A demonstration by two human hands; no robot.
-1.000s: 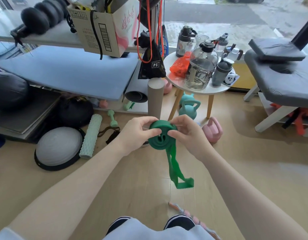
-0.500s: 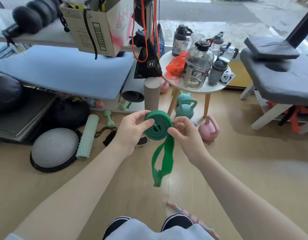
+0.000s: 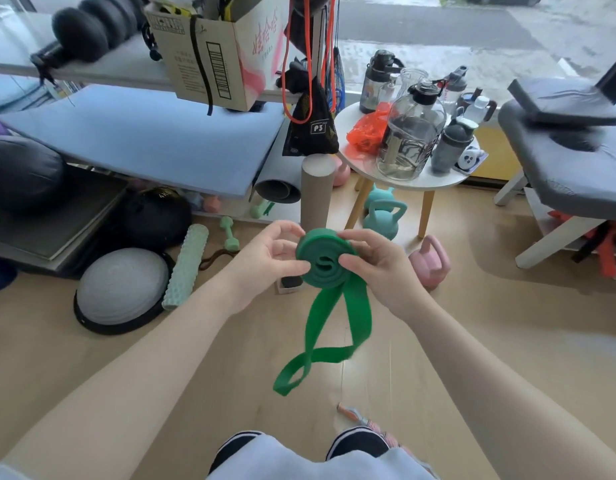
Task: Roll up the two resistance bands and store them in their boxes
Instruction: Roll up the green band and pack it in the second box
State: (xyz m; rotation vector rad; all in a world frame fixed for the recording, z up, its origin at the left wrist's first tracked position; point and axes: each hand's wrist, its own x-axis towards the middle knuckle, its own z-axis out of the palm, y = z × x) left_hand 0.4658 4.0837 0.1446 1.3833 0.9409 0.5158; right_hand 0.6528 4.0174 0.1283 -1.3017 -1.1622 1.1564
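A green resistance band (image 3: 325,263) is partly wound into a flat coil held in the air above the wooden floor. Its loose tail (image 3: 325,341) hangs down below the coil in a twisted loop. My left hand (image 3: 268,259) pinches the coil's left edge between thumb and fingers. My right hand (image 3: 375,263) grips the coil's right side, with the thumb pressed on its face. An orange band (image 3: 301,60) hangs from the shelf at the back. A small open box (image 3: 288,284) lies on the floor, mostly hidden behind my left hand.
A round white table (image 3: 368,168) with bottles stands behind. Teal kettlebells (image 3: 381,216) and a pink kettlebell (image 3: 429,259) sit on the floor by it. A cardboard tube (image 3: 317,192), foam roller (image 3: 187,265), grey dome (image 3: 121,289) and grey bench (image 3: 569,168) surround the spot.
The coil has grown as more band was wound on, and it has turned to face me. The hanging tail swung and now twists to the lower left.
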